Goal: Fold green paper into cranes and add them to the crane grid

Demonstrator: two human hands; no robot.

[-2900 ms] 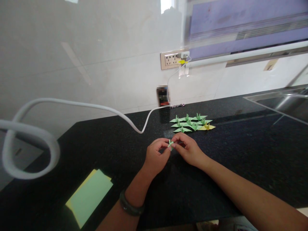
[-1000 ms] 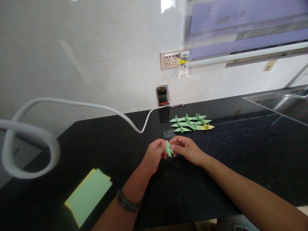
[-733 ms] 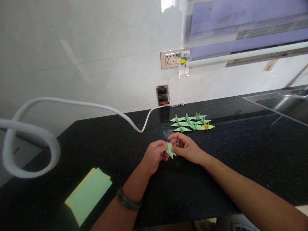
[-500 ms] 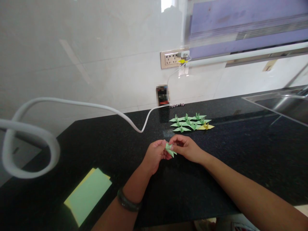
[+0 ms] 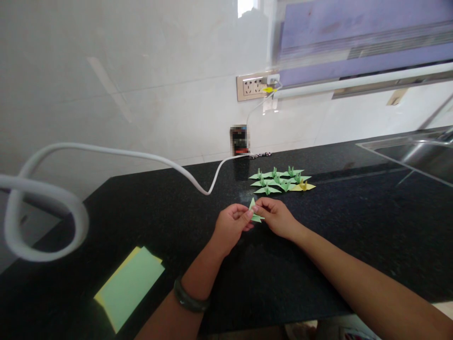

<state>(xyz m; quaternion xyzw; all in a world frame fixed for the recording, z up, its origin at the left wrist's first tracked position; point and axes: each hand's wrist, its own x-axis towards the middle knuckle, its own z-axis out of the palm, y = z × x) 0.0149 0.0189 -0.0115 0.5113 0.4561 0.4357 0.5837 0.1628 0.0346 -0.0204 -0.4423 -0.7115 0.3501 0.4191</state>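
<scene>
A dark, rounded bangle (image 5: 191, 298) circles the left wrist, nearer than the fingers, and a stack of flat sheets, pale green paper over yellow (image 5: 130, 289), lies to the left of them on the black speckled stone counter (image 5: 318, 269). Well left of the fingers, a thick white cable (image 5: 170, 165) makes a big loop and then runs away toward the wall. Between the two hands sits a small folded piece of pale-green paper (image 5: 256, 218): the left hand (image 5: 231, 225) pinches it between thumb and fingers from the left, while the right hand (image 5: 278, 218) pinches it with thumb and forefinger from the right, its other fingers curled. One point of the paper rises above the fingertips and other points jut out just below them. Just beyond the fingers stand eight folded green paper cranes (image 5: 267, 190) and one yellow paper crane (image 5: 304, 186), set close together in three rows, the yellow one at the near right corner. Farther off to the right is a steel sink (image 5: 426, 151). Beyond the cranes, at the wall's foot, lie a dark beaded strand (image 5: 262, 155) and a dark, pixelated object (image 5: 239, 140); above them is a beige wall socket (image 5: 249, 88).
</scene>
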